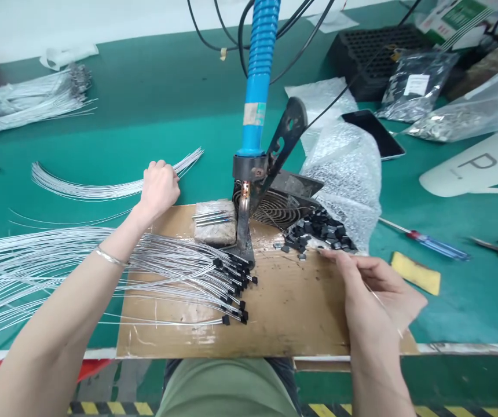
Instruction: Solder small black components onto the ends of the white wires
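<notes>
Green bench [145,87] and cardboard [288,318], strewn with black-tipped white wires [175,253]; behind them, a loose wire bundle [88,190], your left hand [161,184] curled over it, grip hidden. A white container [487,165] at far right bears "P", its finer print illegible. Your right hand [373,284] sits beside the black connector pile [325,229], thumb and forefinger drawn together; whether they hold a part cannot be told. You seem to be picking parts; the next move calls for a fine pinch. Smallest: a white bag label [417,84], unreadable
</notes>
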The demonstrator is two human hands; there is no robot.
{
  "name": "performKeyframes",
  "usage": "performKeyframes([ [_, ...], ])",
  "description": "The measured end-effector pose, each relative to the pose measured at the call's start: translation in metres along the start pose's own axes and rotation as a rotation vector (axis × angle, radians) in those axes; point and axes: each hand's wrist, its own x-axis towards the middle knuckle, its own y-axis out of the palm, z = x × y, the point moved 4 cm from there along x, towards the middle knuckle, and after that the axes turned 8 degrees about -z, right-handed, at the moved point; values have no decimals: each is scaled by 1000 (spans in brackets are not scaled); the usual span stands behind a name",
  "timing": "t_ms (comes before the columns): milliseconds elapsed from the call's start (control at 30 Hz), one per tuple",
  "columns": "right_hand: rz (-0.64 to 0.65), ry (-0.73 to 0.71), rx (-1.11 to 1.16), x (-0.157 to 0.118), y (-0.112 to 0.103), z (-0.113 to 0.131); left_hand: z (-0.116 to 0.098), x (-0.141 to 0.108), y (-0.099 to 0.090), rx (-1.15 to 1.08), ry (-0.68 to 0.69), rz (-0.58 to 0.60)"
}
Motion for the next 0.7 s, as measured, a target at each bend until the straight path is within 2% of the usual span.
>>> performKeyframes([
  [167, -19, -16, -6, 0, -1, 2, 0, -21, -50, -198, -56, -56],
  [267, -58, -18, 87, -2, -3, 5, -6, -54, -82, -348, -57, -77],
  [333, -21, -15, 165, -7, -4, 9, -13, -84, -98, -545, -28, -103],
  [400, 77, -12, 195, -17, -6, 14, -20, -116, -105, -580, -7, -82],
  [500, 305, -14, 155, -40, -4, 27, -28, -163, -105, -508, 18, 47],
  [567, 545, 56, 182, -58, 5, 35, -34, -189, -102, -454, 78, 118],
  [700, 811, 245, 339, -83, 25, 45, -42, -219, -99, -401, 240, 163],
])
